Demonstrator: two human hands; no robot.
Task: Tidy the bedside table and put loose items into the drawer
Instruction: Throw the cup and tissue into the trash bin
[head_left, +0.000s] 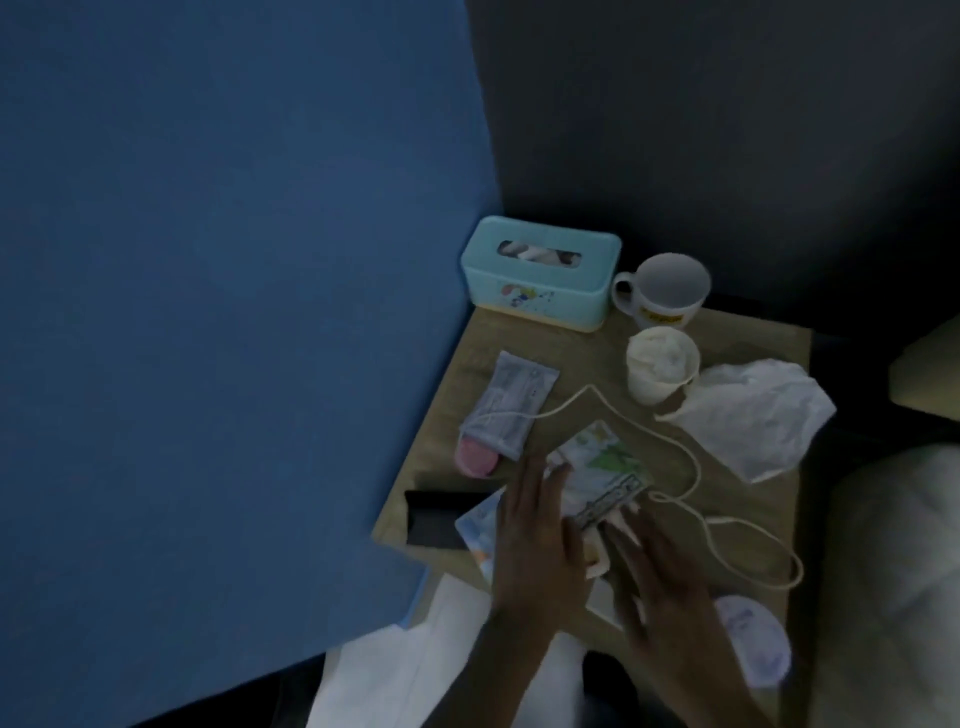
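Dimly lit and a little blurred throughout. Near the middle of the wooden desk (576, 358), shading toward six o'clock, a loose pile of printed packets (597, 467) under both hands. Flat on the pile's seven o'clock side, the left hand (540, 551), fingers straight and slightly spread, gripping nothing. At the pile's five o'clock edge, the right hand (660, 566), fingers likewise straight and fanned, tips touching the packets; cannot tell whether pressing or merely resting.

At eleven o'clock, hard against the blue wall (234, 312), a teal tissue box (540, 270). Just beside it at twelve, a white mug (667, 291), upright. Close in front of the mug, a paper cup (662, 369) stuffed with something pale and crumpled. At two o'clock, touching that cup, a crumpled white plastic bag (753, 415).

At ten o'clock, a face mask (506, 402) in a clear sleeve, its lower end overlapping a pink disc (472, 460). At eight, a dark flat slab (441, 519), partly under the packets. Looping from the mask across to four o'clock, a white cord (696, 467). At five o'clock, near the desk's edge, a round pale lid (753, 639).
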